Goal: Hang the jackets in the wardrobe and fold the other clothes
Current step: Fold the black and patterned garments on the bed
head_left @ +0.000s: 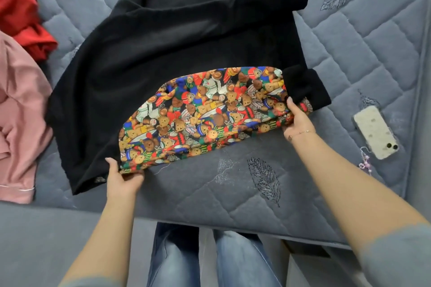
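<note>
Both hands [123,177] [298,119] pinch black garment's [163,53] hem.

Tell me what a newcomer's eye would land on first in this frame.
The bright teddy-bear print panel on the black garment, spread mid-mattress, stands out first. The left hand and right hand each pinch its near hem. Red and pink clothes lie far left, a phone right.

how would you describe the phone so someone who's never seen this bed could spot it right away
Start from the grey quilted bed and look to its right side, past the black garment. The phone lies there face down beside the right hand. It is the only hard object, pale and speckled, with a pink charm.
</note>
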